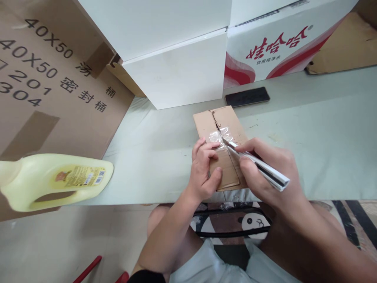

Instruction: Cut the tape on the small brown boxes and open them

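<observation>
A small brown cardboard box [228, 118] lies on the pale green table, with clear tape [216, 136] stuck across its centre seam. My left hand [205, 169] holds the box down from its left side, fingers bent and thumb resting on the cardboard. A white and black utility knife [265, 168] is gripped in my right hand [273, 169], its handle slanting toward me. The blade tip touches the taped seam, just beyond my left fingertips. My right palm hides the lower right part of the box.
Behind the box lies a black phone [247, 96]. White cartons [176, 74] and a red-and-white printed carton [271, 51] stand along the back. To the left are a big brown carton [73, 118] and a pale yellow jug [103, 167] on its side. The table's front edge runs close to my lap.
</observation>
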Available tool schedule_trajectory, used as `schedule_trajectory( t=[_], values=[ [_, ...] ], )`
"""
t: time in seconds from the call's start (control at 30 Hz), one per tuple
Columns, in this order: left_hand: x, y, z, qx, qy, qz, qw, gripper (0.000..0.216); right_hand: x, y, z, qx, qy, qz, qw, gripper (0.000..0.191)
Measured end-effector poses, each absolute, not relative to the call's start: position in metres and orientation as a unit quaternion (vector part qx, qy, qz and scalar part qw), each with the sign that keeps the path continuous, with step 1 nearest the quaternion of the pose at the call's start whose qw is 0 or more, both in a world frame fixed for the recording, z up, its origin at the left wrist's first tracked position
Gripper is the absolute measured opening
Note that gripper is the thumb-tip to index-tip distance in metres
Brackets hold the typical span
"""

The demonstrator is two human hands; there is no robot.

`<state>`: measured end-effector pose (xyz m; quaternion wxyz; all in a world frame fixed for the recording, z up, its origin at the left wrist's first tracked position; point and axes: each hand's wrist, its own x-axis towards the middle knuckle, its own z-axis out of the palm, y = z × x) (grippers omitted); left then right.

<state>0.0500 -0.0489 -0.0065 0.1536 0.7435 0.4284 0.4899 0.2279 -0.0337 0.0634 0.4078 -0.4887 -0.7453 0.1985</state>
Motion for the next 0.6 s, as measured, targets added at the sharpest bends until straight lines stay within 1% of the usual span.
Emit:
schedule_trajectory(
  t=[0.27, 0.6],
  values=[
    [0.05, -0.0492, -0.0061, 0.743, 0.428, 0.489, 0.157, 0.021, 0.2255, -0.0353, 0.0608, -0.477, -0.752, 0.152, 0.429, 0.009],
    [0.0504, -0.0485, -0.0062, 0.745, 0.427, 0.493, 0.144, 0.02, 0.2237, -0.0398, 0.0572, -0.409, -0.782, 0.114, 0.457, 0.016]
  ],
)
